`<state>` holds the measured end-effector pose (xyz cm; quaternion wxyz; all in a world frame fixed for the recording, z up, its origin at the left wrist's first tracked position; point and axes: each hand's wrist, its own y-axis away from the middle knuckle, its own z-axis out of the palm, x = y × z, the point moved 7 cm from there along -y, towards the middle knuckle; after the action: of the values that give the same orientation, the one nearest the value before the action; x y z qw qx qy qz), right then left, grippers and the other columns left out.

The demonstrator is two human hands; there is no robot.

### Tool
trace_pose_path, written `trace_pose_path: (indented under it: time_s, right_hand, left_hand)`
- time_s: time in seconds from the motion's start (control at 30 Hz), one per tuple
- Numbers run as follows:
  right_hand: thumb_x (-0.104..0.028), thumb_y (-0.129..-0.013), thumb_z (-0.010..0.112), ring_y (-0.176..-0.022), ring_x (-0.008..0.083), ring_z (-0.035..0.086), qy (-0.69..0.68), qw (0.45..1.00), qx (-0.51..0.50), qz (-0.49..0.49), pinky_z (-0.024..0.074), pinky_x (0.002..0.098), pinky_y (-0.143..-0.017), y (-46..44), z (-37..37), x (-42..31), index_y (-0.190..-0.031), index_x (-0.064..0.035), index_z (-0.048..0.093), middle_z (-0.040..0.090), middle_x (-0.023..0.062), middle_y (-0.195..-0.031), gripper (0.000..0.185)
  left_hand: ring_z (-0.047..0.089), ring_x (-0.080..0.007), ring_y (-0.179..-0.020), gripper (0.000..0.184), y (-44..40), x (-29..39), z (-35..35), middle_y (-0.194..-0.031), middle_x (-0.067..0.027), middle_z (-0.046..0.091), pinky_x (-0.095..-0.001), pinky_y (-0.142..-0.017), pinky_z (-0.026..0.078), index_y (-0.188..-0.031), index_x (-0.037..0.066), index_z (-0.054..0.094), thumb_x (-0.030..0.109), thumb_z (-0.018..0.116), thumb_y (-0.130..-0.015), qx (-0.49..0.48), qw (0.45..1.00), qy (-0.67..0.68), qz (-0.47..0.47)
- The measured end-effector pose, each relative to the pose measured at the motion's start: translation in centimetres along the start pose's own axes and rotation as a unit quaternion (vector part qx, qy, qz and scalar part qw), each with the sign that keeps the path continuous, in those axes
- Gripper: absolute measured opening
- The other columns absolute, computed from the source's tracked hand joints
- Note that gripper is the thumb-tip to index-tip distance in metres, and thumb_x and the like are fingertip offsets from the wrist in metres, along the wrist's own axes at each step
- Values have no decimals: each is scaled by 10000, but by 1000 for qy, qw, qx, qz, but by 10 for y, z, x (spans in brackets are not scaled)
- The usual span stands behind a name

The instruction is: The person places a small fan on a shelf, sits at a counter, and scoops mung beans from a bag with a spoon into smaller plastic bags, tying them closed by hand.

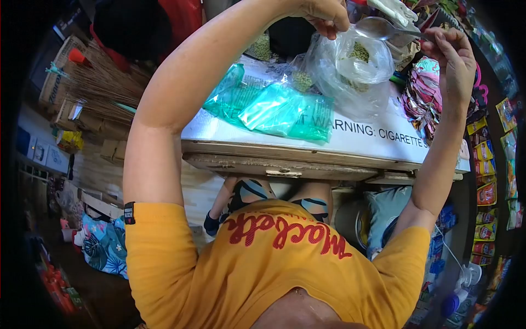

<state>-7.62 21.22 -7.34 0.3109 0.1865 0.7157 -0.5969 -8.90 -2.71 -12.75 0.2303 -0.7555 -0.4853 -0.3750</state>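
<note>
My right hand point(452, 52) grips the handle of a metal spoon point(375, 27), its bowl pointing left above an open clear plastic bag point(350, 88). Small green beans point(359, 53) lie inside that bag. At the top edge, my left hand point(326, 16) is closed with its fingertips close to the spoon's bowl; what it pinches, if anything, I cannot make out. Small clear packets of green beans point(301, 80) rest left of the big bag. Green plastic bags point(287, 112) lie flat nearer to me on the table point(378, 129).
A crumpled pink patterned bundle point(424, 90) sits beneath my right hand. Bundled broom sticks point(104, 82) are at the left. Hanging snack packets point(485, 186) line the right side. A wooden drawer front point(274, 164) runs along the table's near edge.
</note>
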Motion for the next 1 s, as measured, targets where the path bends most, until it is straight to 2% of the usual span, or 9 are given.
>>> trace_pose_path:
  time_s: [0.07, 0.17, 0.27, 0.47, 0.5, 0.63, 0.73, 0.87, 1.0]
  right_hand:
    - [-10, -876, 548, -703, 151, 654, 23, 1000, 3, 19, 533, 252, -652, 2, -11, 16, -908, -24, 565, 670, 132, -914, 39]
    - [-7, -858, 553, -666, 128, 631, 101, 994, -18, 45, 523, 242, -617, 17, 9, 37, -903, -27, 565, 659, 105, -886, 50]
    - [20, -844, 541, -626, 135, 616, 33, 992, -9, 120, 517, 243, -589, 34, 26, 66, -862, -26, 508, 650, 120, -866, 59]
    - [51, -824, 530, -563, 180, 626, -62, 970, 44, 229, 525, 253, -487, 48, 20, 91, -815, -48, 439, 637, 182, -831, 135]
    - [48, -826, 533, -570, 181, 629, -79, 965, 49, 245, 531, 254, -493, 49, 14, 100, -824, -42, 445, 639, 184, -834, 126]
    - [40, -836, 536, -604, 189, 643, -117, 949, 103, 273, 550, 255, -516, 53, -12, 120, -859, -10, 473, 643, 190, -853, 84]
    - [41, -841, 527, -632, 195, 650, -139, 951, 92, 260, 559, 259, -539, 51, -21, 123, -882, 12, 485, 644, 189, -862, 66]
    - [41, -844, 524, -646, 204, 654, -138, 954, 100, 249, 562, 267, -554, 47, -29, 124, -892, 23, 487, 638, 194, -859, 63]
    - [40, -845, 526, -652, 210, 653, -123, 956, 117, 241, 561, 271, -557, 42, -34, 119, -871, 14, 480, 633, 197, -853, 59]
  left_hand:
    - [645, -193, -599, 217, 3, 2, 1, -712, -131, 644, -304, -569, 543, -865, -87, 660, 23, 620, -682, 7, 1000, -21, -16]
    - [648, -194, -608, 240, -3, -1, 2, -725, -127, 649, -305, -571, 543, -892, -89, 661, 28, 609, -689, -6, 1000, 16, 25]
    - [638, -180, -600, 262, -3, 0, -2, -747, -125, 655, -303, -564, 534, -916, -80, 665, 39, 597, -693, 35, 998, 21, 53]
    - [620, -190, -669, 260, 23, 21, -6, -758, -127, 664, -297, -627, 497, -937, -85, 649, 95, 562, -771, 68, 966, -135, 212]
    - [615, -208, -780, 275, 26, 21, -3, -836, -137, 657, -303, -702, 481, -949, -71, 646, 160, 585, -813, 52, 964, -159, 208]
    - [583, -243, -886, 320, 60, 32, 4, -986, -152, 588, -324, -771, 459, -976, -32, 640, 217, 679, -778, 58, 947, -213, 233]
    - [585, -270, -857, 315, 53, 28, 3, -960, -162, 591, -333, -749, 463, -933, -42, 621, 208, 700, -758, 66, 911, -283, 294]
    - [600, -278, -732, 229, 48, 26, -2, -787, -176, 605, -354, -676, 466, -853, -49, 610, 158, 675, -780, 98, 922, -247, 282]
    - [603, -278, -675, 212, 50, 33, -1, -716, -179, 606, -357, -646, 466, -836, -51, 610, 143, 673, -781, 116, 918, -247, 289]
